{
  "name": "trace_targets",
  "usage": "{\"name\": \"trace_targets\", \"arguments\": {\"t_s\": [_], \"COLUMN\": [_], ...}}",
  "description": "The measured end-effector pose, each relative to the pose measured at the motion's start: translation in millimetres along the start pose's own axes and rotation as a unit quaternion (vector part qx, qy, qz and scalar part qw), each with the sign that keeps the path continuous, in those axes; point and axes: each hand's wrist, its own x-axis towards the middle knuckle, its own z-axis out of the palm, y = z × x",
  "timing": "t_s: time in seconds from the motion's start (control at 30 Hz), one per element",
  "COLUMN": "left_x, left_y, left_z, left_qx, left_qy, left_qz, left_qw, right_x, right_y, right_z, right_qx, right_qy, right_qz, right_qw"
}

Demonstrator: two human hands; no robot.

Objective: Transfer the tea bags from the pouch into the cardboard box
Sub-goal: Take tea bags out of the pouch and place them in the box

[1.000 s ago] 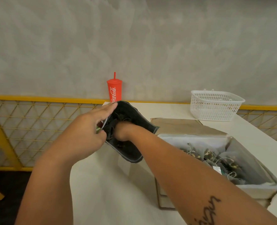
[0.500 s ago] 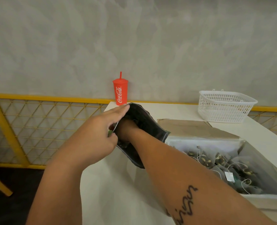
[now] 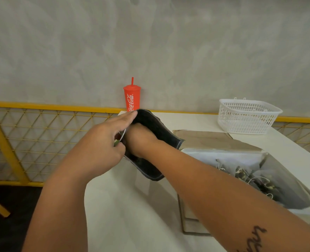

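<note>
— What is seen of the surface and the room?
— At the left, a yellow metal railing with diamond mesh [image 3: 41, 128] is seen. A white tabletop [image 3: 125, 215] is set against a grey plastered wall [image 3: 150, 42].
— And around it?
— A red plastic cup with a straw [image 3: 132, 99] is stood at the wall, partly blocked by the pouch. A white plastic lattice basket [image 3: 247, 115] is placed far right.
— The pouch?
— The dark soft pouch [image 3: 157, 128] is held above the table, mouth gaping, its rim pinched by the left hand [image 3: 97, 150]. The right hand [image 3: 139, 140] is sunk inside; its fingers are hidden, so its grip cannot be told. Just right, stringed tea bags [image 3: 241, 174] are heaped in the open, plastic-lined brown cardboard box [image 3: 205, 140].
</note>
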Motion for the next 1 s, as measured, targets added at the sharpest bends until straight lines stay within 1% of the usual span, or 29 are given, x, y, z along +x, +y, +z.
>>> {"name": "trace_targets", "arguments": {"t_s": [0.07, 0.1, 0.27, 0.37, 0.5, 0.63, 0.7, 0.87, 1.0], "left_x": [0, 0, 0, 0, 1, 1, 1, 1, 1], "left_y": [0, 0, -1, 1, 1, 1, 2, 2, 3], "left_z": [0, -1, 0, 1, 1, 2, 2, 3, 2], "left_qx": [0.001, -0.002, 0.004, 0.008, 0.02, 0.021, 0.023, 0.038, 0.039], "left_qy": [0.0, 0.0, -0.005, -0.004, -0.001, 0.003, 0.002, -0.004, 0.001], "left_qz": [-0.002, -0.004, -0.015, -0.013, -0.006, -0.009, -0.01, -0.014, -0.014], "left_qw": [1.0, 1.0, 1.0, 1.0, 1.0, 1.0, 1.0, 0.999, 0.999], "right_x": [-13, -16, -46, -68, -94, -120, -132, -155, -167], "right_y": [1, 5, 13, 21, 30, 42, 50, 70, 93], "right_z": [-5, -4, -23, -34, -49, -71, -82, -105, -115], "right_qx": [0.019, 0.017, -0.005, 0.041, 0.116, 0.245, 0.287, 0.316, 0.295], "right_qy": [0.01, 0.023, 0.024, 0.079, 0.122, 0.188, 0.216, 0.268, 0.31], "right_qz": [-0.005, -0.019, -0.027, -0.034, 0.0, 0.042, 0.054, 0.075, 0.103], "right_qw": [1.0, 0.999, 0.999, 0.995, 0.986, 0.95, 0.932, 0.907, 0.898]}}
